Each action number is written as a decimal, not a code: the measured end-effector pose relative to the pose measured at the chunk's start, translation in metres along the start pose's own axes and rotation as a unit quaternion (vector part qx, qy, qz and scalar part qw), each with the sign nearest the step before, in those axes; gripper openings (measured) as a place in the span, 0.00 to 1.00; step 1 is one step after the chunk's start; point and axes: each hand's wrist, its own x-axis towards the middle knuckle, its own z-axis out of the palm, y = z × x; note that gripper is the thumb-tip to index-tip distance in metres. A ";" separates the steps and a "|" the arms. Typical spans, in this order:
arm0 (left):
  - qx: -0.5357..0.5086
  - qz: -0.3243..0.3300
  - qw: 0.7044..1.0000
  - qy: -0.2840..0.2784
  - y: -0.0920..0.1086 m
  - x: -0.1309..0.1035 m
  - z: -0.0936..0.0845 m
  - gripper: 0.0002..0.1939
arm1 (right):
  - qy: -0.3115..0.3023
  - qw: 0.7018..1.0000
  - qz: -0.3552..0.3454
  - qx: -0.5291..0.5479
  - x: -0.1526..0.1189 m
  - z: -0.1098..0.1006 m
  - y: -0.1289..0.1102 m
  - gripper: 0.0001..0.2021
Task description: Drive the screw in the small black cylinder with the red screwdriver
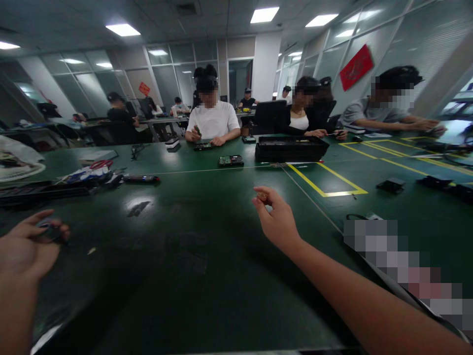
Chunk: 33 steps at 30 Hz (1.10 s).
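Note:
At the left edge of the head view, my left hand [31, 246] is turned palm up with its fingers curled around a small dark object [50, 231], too blurred to name. My right hand [277, 217] is raised over the green table [221, 296], right of centre. Its fingers are curled, with thumb and fingertips close together; whatever may be between them is too small to make out. A small pale scrap [91, 250] lies on the table to the right of my left hand.
Ahead are a circuit board [231, 160] and a long black bin [291, 149]. A dark-handled tool [142, 179] and a pile of parts [92, 172] lie left. Yellow tape [325, 195] marks the right side. Several people sit across the table.

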 end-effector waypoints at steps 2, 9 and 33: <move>-0.087 -0.016 0.995 -0.043 -0.003 -0.003 0.018 0.16 | -0.013 1.000 0.002 -0.001 0.000 0.001 0.001 0.16; -0.178 -0.053 0.934 -0.306 0.007 -0.059 0.121 0.16 | -0.047 0.998 0.017 -0.022 0.000 -0.005 -0.007 0.17; 0.131 0.246 0.840 -0.465 -0.064 -0.132 0.203 0.22 | -0.040 0.991 -0.013 0.126 -0.008 -0.005 -0.008 0.12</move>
